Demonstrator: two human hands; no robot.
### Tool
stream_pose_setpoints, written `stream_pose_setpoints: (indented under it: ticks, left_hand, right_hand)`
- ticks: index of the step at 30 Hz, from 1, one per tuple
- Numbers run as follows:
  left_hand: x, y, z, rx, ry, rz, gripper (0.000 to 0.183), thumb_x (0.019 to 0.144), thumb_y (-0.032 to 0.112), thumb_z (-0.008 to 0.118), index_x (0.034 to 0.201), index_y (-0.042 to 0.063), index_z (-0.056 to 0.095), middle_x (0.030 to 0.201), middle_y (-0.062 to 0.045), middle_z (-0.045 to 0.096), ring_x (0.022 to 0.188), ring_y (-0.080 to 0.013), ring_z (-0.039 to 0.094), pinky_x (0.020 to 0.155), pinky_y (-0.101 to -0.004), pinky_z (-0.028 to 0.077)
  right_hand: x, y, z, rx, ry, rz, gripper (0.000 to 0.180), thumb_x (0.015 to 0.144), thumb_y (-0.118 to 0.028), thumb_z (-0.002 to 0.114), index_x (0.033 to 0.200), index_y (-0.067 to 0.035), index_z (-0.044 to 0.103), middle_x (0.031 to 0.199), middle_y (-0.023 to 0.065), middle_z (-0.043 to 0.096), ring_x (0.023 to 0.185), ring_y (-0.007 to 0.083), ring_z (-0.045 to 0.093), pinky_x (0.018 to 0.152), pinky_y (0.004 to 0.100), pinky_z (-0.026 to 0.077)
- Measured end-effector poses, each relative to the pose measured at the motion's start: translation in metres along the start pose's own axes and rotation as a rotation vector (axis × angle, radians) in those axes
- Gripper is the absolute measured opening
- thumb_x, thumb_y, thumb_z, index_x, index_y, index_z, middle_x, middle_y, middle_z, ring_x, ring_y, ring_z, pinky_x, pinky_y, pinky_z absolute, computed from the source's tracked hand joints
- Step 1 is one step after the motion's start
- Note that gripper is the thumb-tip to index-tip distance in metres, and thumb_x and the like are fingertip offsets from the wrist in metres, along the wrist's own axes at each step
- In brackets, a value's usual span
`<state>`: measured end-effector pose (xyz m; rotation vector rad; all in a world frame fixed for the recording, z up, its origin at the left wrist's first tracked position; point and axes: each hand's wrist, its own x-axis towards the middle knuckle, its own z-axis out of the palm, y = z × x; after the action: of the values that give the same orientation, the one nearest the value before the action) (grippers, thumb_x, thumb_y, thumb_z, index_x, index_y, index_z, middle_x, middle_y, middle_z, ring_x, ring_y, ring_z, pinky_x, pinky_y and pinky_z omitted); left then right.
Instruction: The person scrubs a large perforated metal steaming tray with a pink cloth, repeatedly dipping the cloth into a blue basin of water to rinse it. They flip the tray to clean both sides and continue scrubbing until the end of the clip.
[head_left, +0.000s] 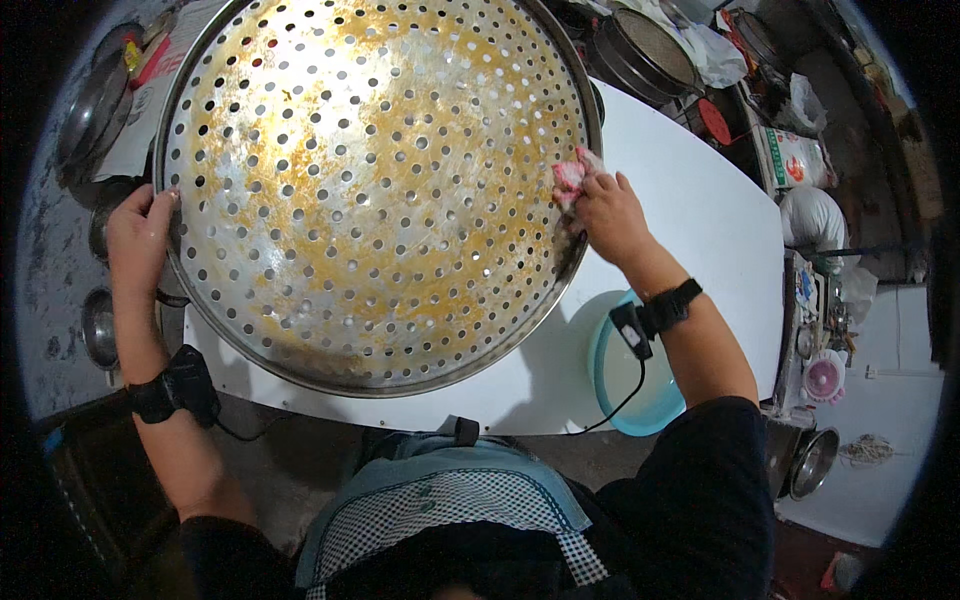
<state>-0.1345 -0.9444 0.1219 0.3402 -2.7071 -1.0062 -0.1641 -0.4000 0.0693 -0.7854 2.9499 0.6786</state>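
A large round metal steamer tray (390, 217) with many punched holes and yellow-brown stains lies before me, over a white tabletop (697, 202). My left hand (142, 225) grips its left rim, thumb on the upper side. At the right rim, my right hand (604, 214) holds a crumpled pink and white cloth (571, 176) against the tray's perforated face. A light blue plastic basin (637, 382) with cloudy liquid stands below my right forearm, near the table's front edge. What supports the tray underneath is mostly hidden.
Metal pans (97, 105) lie beyond the left side. Stacked round sieves (645, 52) stand at the back right, near a red round lid (712, 121). A white sack (814, 217) and a pink fan (823, 376) are farther right. A cable runs from each wrist strap.
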Motion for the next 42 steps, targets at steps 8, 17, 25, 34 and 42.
stream_pose_setpoints:
  ticks: [8, 17, 25, 34, 42]
  left_hand:
    - [-0.006, 0.017, -0.017, -0.007, 0.148, 0.034, 0.031, 0.090, 0.027, 0.062, 0.085, -0.003, 0.065, 0.070, 0.001, 0.059, 0.064, -0.0052, 0.049, 0.058, -0.0235, 0.041]
    - [-0.010, 0.040, -0.027, 0.080, 0.159, 0.067, 0.033, 0.092, 0.031, 0.063, 0.091, -0.002, 0.067, 0.069, 0.000, 0.059, 0.064, -0.0052, 0.050, 0.059, -0.0229, 0.041]
    - [-0.018, 0.062, -0.034, 0.120, 0.269, 0.162, 0.035, 0.091, 0.034, 0.063, 0.092, -0.001, 0.067, 0.066, -0.005, 0.059, 0.062, -0.0090, 0.052, 0.060, -0.0265, 0.043]
    - [-0.064, 0.091, -0.043, 0.157, 0.323, 0.164, 0.038, 0.086, 0.037, 0.065, 0.099, 0.002, 0.069, 0.072, -0.013, 0.065, 0.062, -0.0157, 0.058, 0.062, -0.0296, 0.046]
    - [-0.088, 0.111, -0.050, 0.302, 0.434, 0.152, 0.039, 0.084, 0.038, 0.068, 0.101, 0.002, 0.069, 0.078, -0.014, 0.065, 0.066, -0.0179, 0.059, 0.065, -0.0301, 0.046]
  right_hand:
    - [-0.048, -0.069, 0.007, 0.373, 0.036, -0.050, 0.015, 0.073, -0.021, 0.069, 0.075, -0.007, 0.067, 0.084, 0.0096, 0.060, 0.090, 0.0283, 0.055, 0.081, 0.0376, 0.046]
    - [-0.073, -0.151, -0.020, 0.674, 0.022, -0.041, 0.009, 0.075, -0.015, 0.063, 0.077, -0.007, 0.066, 0.083, 0.0111, 0.059, 0.085, 0.0302, 0.057, 0.072, 0.0411, 0.050]
    - [-0.069, -0.204, -0.038, 1.100, 0.074, -0.080, 0.013, 0.082, -0.017, 0.054, 0.085, -0.006, 0.059, 0.086, 0.0142, 0.055, 0.086, 0.0339, 0.056, 0.071, 0.0466, 0.047]
    - [-0.136, -0.145, -0.043, 1.501, 0.014, 0.300, 0.027, 0.094, -0.025, 0.051, 0.090, -0.001, 0.062, 0.082, 0.0141, 0.058, 0.077, 0.0270, 0.057, 0.071, 0.0358, 0.047]
    - [-0.099, -0.169, -0.071, 1.317, 0.397, 0.153, 0.016, 0.091, -0.018, 0.060, 0.099, -0.005, 0.064, 0.085, 0.0144, 0.061, 0.080, 0.0314, 0.060, 0.070, 0.0393, 0.049]
